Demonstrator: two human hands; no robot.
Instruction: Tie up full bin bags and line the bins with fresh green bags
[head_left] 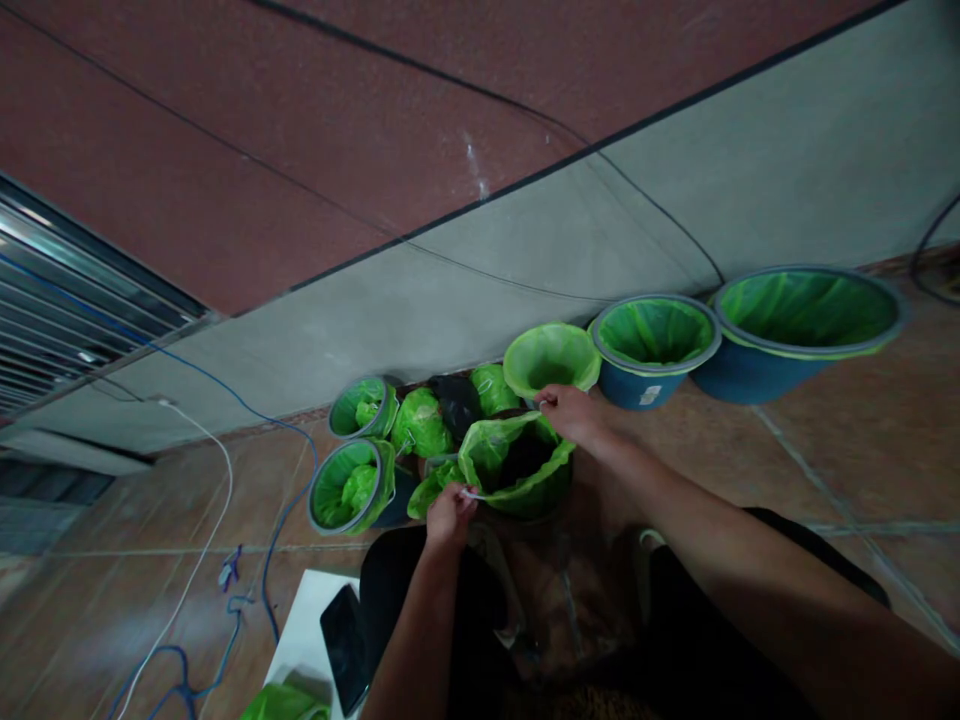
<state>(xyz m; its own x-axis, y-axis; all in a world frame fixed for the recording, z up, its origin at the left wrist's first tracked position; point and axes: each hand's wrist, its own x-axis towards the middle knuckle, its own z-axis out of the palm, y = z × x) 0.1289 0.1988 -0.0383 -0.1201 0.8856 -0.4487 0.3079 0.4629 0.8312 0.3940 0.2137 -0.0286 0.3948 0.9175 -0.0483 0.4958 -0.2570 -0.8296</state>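
Between my knees stands a bin lined with a green bin bag (559, 485), its mouth open and dark inside. My left hand (450, 515) is closed at the near left edge of the bag, where a thin whitish strip shows at the fingertips. At the far right side of the same mouth, my right hand (571, 412) is closed on the bag's edge, close to the rim of a lined bin (551, 345) behind. The fingers' exact grip is small in view. Beside the bag on the left lies more green plastic (431, 487).
Two blue bins with green liners (649, 385) (780, 375) stand by the wall at right. Two smaller lined bins (375, 400) (319, 490), green bundles (422, 425) and a black bag (454, 403) are at left. A phone (343, 640), white board (296, 635) and blue cable (274, 560) lie nearby.
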